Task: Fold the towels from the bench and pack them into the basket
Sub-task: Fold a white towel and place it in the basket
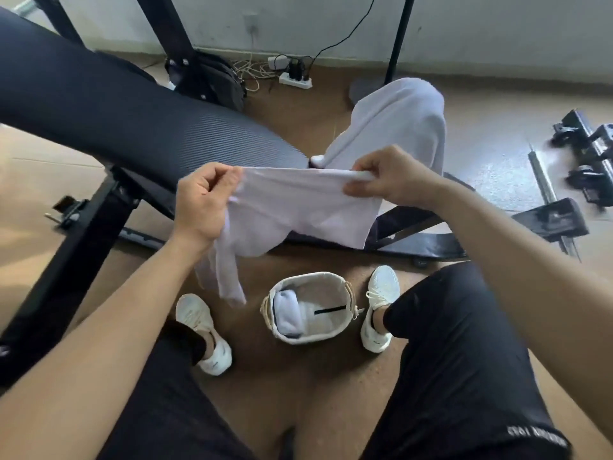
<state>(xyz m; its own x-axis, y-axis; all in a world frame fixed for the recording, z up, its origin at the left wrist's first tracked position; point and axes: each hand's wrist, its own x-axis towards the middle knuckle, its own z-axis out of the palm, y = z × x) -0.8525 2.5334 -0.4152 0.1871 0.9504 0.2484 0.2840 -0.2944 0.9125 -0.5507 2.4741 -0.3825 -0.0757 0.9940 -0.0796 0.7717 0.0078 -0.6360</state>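
I hold a pale lilac towel (298, 207) stretched in the air between both hands. My left hand (202, 200) pinches its left top corner, and my right hand (391, 179) grips the right top corner. The towel hangs down, with a loose strip dangling at the lower left. Directly below, on the floor between my feet, stands a small white basket (345, 295) with one folded white towel (288, 310) inside at its left. A second lilac towel (394, 124) lies draped over the far end of the black padded bench (132, 117).
The bench's black frame (83, 234) runs down the left and across behind the basket. My white shoes (202, 330) flank the basket. A power strip with cables (295, 79), a black bag (215, 81), a stand pole (398, 41) and metal gear (583, 154) sit further back.
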